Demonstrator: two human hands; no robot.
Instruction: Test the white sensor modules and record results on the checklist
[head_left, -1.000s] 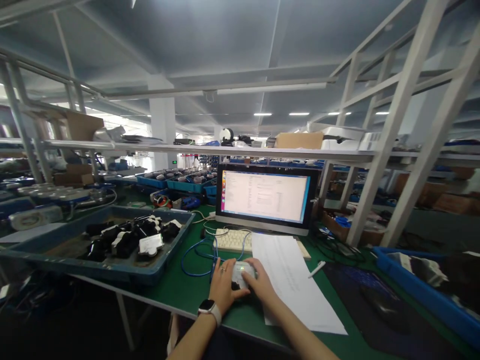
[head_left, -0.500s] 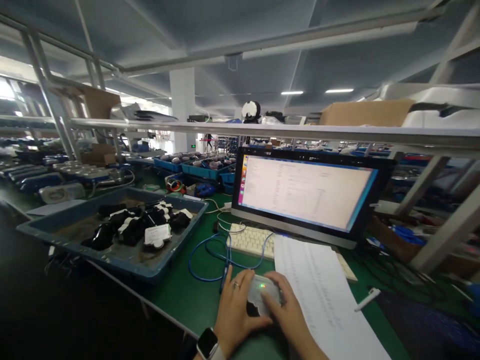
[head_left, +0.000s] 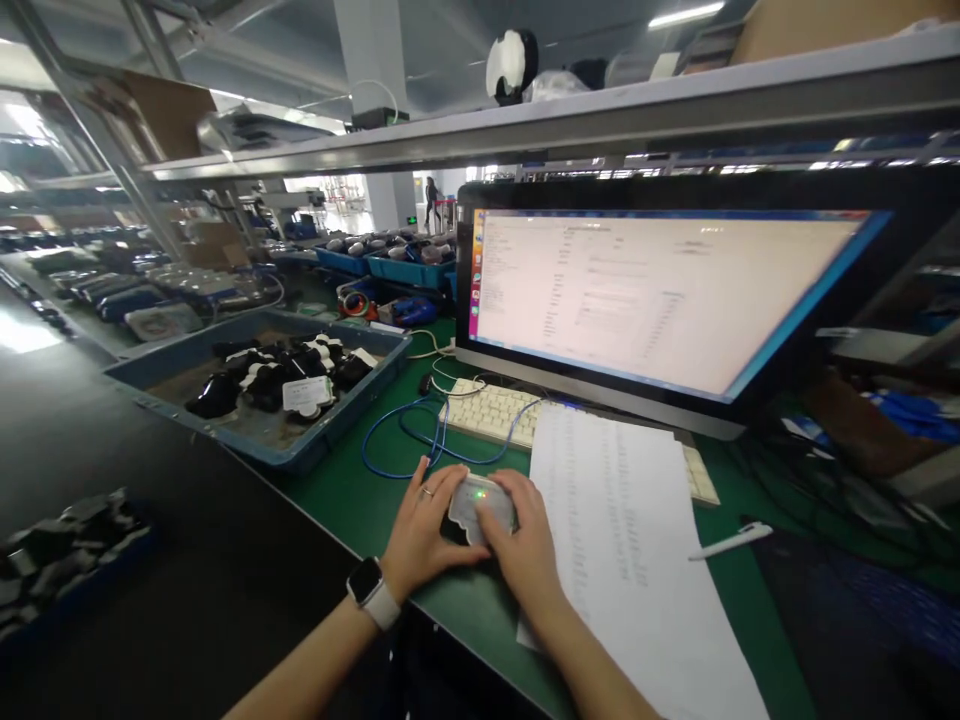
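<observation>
Lights, tiny and bright, one of them green, (head_left: 481,495) are glowing on a small pale grey plastic gadget with a wavy edge (head_left: 463,512), which is sitting between two bare hands near the front edge of a flat green table (head_left: 345,500). The left hand (head_left: 421,530) is pinching its left side with bent fingers and a thumb, and a white-strapped watch with a black face (head_left: 371,592) is circling that wrist. The right hand (head_left: 523,530) is curling round the other side, its thumb lying on top. Counting from the gadget, a cream keyboard (head_left: 487,408) is resting at twelve o'clock, and a wide black-framed screen (head_left: 652,300) is shining at one. White printed paper (head_left: 600,540) is lying at four o'clock, just beside the right hand, and a white pen (head_left: 731,541) is lying at three. A thin blue cable (head_left: 364,450) is looping at eleven. Farther off at ten, a big blue-grey plastic tray (head_left: 232,435) is holding a heap of black and white parts (head_left: 262,385).
</observation>
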